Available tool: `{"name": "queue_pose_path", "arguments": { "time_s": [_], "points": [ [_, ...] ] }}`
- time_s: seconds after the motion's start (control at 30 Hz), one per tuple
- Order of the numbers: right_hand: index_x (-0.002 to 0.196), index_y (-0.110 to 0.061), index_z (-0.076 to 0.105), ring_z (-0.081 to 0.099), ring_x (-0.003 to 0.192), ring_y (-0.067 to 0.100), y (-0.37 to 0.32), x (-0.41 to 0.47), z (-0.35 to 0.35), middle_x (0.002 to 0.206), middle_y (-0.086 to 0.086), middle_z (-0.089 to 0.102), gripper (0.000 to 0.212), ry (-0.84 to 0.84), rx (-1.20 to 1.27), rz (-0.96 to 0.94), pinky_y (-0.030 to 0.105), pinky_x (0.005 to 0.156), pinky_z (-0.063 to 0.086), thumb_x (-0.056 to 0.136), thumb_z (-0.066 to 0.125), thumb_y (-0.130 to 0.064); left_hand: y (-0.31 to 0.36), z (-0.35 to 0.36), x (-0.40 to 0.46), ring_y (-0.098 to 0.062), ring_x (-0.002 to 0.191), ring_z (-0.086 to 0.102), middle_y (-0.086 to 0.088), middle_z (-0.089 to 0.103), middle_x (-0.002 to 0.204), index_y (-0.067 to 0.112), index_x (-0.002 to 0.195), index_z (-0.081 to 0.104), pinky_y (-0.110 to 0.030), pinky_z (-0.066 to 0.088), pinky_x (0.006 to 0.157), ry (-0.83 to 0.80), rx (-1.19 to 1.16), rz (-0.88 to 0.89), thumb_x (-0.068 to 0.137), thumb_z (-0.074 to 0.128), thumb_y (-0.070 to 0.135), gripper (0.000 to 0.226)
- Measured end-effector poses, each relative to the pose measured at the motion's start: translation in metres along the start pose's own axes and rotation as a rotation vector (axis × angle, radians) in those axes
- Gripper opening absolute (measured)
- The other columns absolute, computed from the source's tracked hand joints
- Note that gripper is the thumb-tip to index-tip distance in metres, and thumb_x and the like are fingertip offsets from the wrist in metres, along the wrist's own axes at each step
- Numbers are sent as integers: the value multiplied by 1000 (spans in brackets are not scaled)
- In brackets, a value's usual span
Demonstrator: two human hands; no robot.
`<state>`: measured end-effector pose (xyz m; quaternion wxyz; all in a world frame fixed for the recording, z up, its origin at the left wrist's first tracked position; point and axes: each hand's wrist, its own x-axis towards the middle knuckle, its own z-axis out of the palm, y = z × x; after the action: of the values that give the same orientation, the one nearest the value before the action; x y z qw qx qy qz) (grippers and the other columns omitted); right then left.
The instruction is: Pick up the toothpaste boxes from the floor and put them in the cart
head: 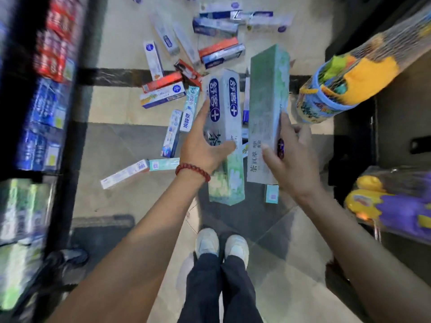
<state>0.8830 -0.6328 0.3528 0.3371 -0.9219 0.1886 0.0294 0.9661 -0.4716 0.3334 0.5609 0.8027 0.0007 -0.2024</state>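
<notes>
At frame centre my left hand grips one toothpaste box, my right hand another box, both lifted clear of the floor for carrying cartward.

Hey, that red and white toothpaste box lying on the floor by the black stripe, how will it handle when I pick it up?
The red and white box looks like thin printed carton, so probably stiff yet crushable under a hard squeeze. Likely light: similar boxes sit easily in the left hand and right hand. Its flat sides mean it shouldn't roll; the glossy print may be slightly slippery.
</notes>
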Motion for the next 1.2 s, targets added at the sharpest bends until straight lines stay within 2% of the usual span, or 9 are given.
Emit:
{"name": "queue_pose_path", "arguments": {
  "time_s": [0.13,0.27,0.4,0.5,0.57,0.73,0.93,1.1,1.2],
  "points": [
    [150,-23,21,48,102,24,-71,-20,-69,115,6,35,77,79,134,7,37,84,46,83,55,-41,100,-40,-23,-32,129,46,-8,40,146,14,144,33,-46,44,102,6,-119,44,66,79,-2,92],
    [147,-36,25,51,103,24,-134,-40,-132,109,1,37,76,147,332,-32,45,90,47,78,53,-46,193,-90,-51,-28,108,62,-17,56,130,24,139,36,-30,52,82,-9,-124,194,57,83,11,95],
    [145,-35,33,57,93,16,-188,-50,-187,117,1,51,77,144,463,-167,42,80,51,74,52,-56,270,-145,-85,-1,67,60,-8,69,102,36,133,37,-20,51,65,14,-188,268,52,76,18,92],
    [145,-40,31,54,79,13,-228,-62,-225,117,1,53,80,129,483,-238,42,77,51,69,50,-58,311,-184,-115,-10,82,64,17,72,88,28,139,38,-31,54,78,58,-263,308,47,76,28,100],
    [142,-47,31,59,91,16,-254,-70,-246,120,1,55,76,66,545,-298,50,85,51,70,54,-56,335,-210,-138,-5,83,66,19,72,87,23,142,36,-29,56,76,97,-328,322,49,78,22,102],
    [138,-52,35,61,89,12,-330,-87,-274,119,5,55,70,-33,598,-499,41,82,53,72,57,-44,369,-278,-202,-7,81,69,7,72,103,29,137,42,-24,56,66,230,-418,382,65,73,1,83],
    [128,-55,39,62,90,1,-433,-120,-255,118,-3,59,65,-178,661,-710,18,72,52,70,59,-32,372,-376,-294,-11,64,69,5,74,77,29,136,42,-23,52,50,476,-431,436,75,70,-7,76],
    [123,-57,39,63,96,3,-525,-163,-212,125,-4,56,62,-391,719,-847,23,72,56,70,61,-32,350,-460,-389,-14,65,67,-1,74,82,31,137,42,-28,55,52,652,-419,466,72,72,-6,80],
    [128,-57,38,63,99,15,-581,-198,-176,125,3,55,62,-495,706,-940,42,84,54,78,66,-34,335,-504,-454,-19,79,69,-4,74,93,34,136,43,-39,59,65,790,-404,444,64,77,7,84]
  ]
}}
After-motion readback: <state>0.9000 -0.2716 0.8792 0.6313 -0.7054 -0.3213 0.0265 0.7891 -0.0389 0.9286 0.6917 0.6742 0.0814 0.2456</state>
